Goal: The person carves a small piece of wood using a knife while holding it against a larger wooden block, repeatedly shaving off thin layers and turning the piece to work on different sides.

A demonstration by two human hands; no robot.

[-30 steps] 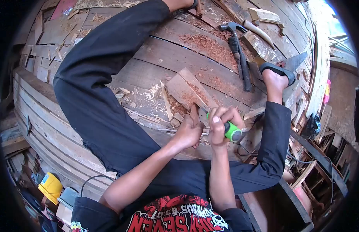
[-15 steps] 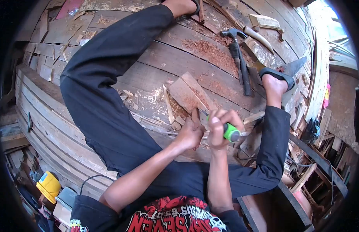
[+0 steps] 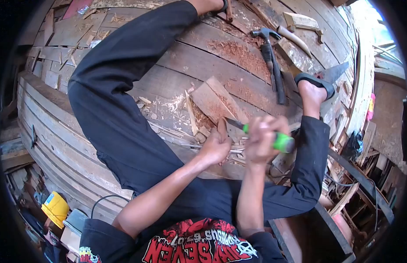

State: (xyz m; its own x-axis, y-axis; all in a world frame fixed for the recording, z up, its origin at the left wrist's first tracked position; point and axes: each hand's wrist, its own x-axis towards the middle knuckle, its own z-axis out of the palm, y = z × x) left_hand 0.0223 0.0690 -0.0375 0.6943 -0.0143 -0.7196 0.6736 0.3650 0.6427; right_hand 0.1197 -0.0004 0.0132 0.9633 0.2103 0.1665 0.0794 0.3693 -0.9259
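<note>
My left hand (image 3: 215,149) is closed around a small brown piece of wood (image 3: 222,128), whose end sticks up past the fingers. Wrapped round a bright green handle, my right hand (image 3: 265,139) is smeared by motion. From that handle a narrow dark blade (image 3: 234,123) points left, its tip right at the top of the wood piece; this green-handled tool (image 3: 283,143) shows its dark butt end at the right. Just beyond both hands a pale wooden block (image 3: 214,98) lies on the floor, with reddish shavings on it.
A claw hammer (image 3: 265,33) and a dark-handled tool (image 3: 279,85) lie farther out on the plank floor (image 3: 181,65). A handsaw blade (image 3: 334,72) is by the right foot. Shavings and offcuts surround the block. Stacked boards (image 3: 59,127) and a yellow container (image 3: 55,208) stand at the left.
My right hand has moved right with the green-handled tool, baring more of its blade. My left hand and the wood piece stay almost in place.
</note>
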